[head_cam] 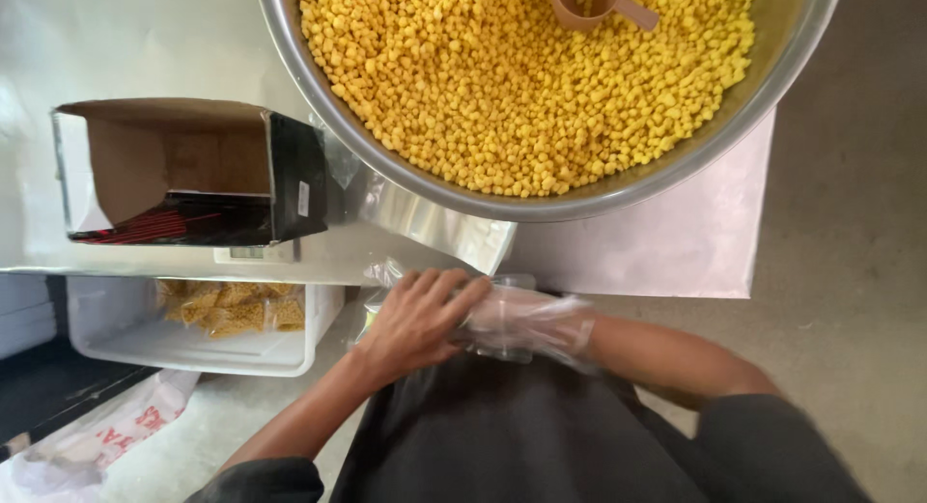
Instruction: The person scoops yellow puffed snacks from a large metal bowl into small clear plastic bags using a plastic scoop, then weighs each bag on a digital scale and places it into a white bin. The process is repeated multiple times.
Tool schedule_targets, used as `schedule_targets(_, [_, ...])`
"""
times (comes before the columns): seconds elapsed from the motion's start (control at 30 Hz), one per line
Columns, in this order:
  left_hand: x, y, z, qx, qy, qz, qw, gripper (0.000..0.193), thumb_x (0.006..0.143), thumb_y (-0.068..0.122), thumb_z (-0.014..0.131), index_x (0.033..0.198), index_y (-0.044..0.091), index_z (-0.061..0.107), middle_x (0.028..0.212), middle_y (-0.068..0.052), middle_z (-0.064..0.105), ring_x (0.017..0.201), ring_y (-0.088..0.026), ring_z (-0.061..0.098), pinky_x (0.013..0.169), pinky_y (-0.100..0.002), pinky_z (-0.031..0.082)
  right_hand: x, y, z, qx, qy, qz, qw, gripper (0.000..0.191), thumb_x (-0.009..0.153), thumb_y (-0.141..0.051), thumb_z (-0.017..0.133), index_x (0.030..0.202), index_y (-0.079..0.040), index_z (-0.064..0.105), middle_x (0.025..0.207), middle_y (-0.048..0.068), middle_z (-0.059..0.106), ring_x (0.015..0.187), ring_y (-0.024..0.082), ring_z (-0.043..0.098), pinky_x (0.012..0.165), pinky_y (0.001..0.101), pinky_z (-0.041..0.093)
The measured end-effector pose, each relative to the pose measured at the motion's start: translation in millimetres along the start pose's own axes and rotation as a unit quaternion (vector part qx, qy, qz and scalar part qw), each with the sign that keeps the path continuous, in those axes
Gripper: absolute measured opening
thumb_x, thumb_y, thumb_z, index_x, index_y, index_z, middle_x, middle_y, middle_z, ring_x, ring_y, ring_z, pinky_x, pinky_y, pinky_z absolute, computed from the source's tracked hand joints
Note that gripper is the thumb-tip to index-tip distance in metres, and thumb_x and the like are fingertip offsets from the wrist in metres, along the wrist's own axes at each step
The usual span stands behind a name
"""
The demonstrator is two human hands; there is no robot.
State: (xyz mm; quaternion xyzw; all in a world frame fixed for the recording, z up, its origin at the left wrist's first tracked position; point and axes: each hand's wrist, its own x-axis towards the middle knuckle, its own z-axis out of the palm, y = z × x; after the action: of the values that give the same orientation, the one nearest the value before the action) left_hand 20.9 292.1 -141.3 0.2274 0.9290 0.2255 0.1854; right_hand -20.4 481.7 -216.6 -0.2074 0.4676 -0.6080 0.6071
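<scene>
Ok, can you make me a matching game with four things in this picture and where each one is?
Things:
1. pink scoop
2. open cardboard box
3. white tub
4. clear plastic glove

Places:
A. on the right hand
B. lying on its side, left of the big metal bowl
C. on the yellow pieces in the bowl
D. low down, below the box, with packets inside

Pairs: 1-C, 2-B, 3-D, 4-A

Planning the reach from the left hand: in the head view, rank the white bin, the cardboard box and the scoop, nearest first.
From the left hand:
1. White bin, low on the left, holding yellow packets.
2. Cardboard box, open, up on the left.
3. Scoop, farthest, at the top, lying in the yellow pieces in the metal bowl.
</scene>
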Motion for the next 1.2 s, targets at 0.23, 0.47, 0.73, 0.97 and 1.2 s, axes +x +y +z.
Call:
schedule_targets(0.23, [27,14,8,-0.027,0.11,0.128,0.985,0.09,0.068,0.025,0.086,0.147,0.006,0.047,0.132,-0.011,0.062,0.123,-0.031,0.061,0.106,-0.047,0.047,-49,0,-27,-0.216,0.009,0.0,0.976,0.043,0.102,-0.027,0.058,0.14,-0.006,0.056,0.135,0.015,0.062,0.125,0.027,0.059,0.108,0.0412,0.045])
schedule_targets(0.47, [38,-29,-17,-0.129,0.167,-0.012,0.977,0.098,0.059,0.028,0.092,0.139,-0.003,0.045,0.127,-0.019,0.061,0.118,-0.039,0.058,0.101,-0.052,0.044,-15,-96,-83,-0.253,-0.029,0.123,0.959,0.049,0.099,-0.034,0.059,0.141,-0.009,0.058,0.133,0.015,0.065,0.118,0.025,0.063,0.1,0.0375,0.051])
schedule_targets(0.73, [66,-69,-21,-0.128,0.235,-0.096,0.959,0.087,0.064,0.022,0.091,0.137,0.001,0.047,0.129,-0.016,0.063,0.118,-0.035,0.062,0.105,-0.049,0.044,42,-151,-105,-0.046,-0.043,0.013,0.998,0.045,0.097,-0.015,0.068,0.141,-0.008,0.059,0.14,0.014,0.062,0.129,0.022,0.058,0.112,0.0346,0.046])
schedule_targets(0.97, [37,-108,-32,-0.282,0.143,-0.272,0.909,0.1,0.06,0.028,0.095,0.139,-0.004,0.042,0.131,-0.023,0.059,0.121,-0.038,0.059,0.098,-0.043,0.049,14,-245,-242,-0.122,0.53,0.012,0.839,0.061,0.096,-0.046,0.062,0.139,-0.003,0.056,0.145,0.02,0.058,0.136,0.029,0.054,0.108,0.0444,0.044])
schedule_targets(1.2, [45,-118,-15,-0.332,0.076,-0.354,0.871,0.102,0.055,0.037,0.098,0.138,0.007,0.046,0.121,-0.012,0.069,0.116,-0.029,0.067,0.099,-0.04,0.053,60,-212,-331,-0.124,0.516,0.243,0.812,0.041,0.095,-0.031,0.07,0.122,-0.001,0.066,0.095,0.01,0.065,0.084,0.024,0.059,0.078,0.0476,0.057])
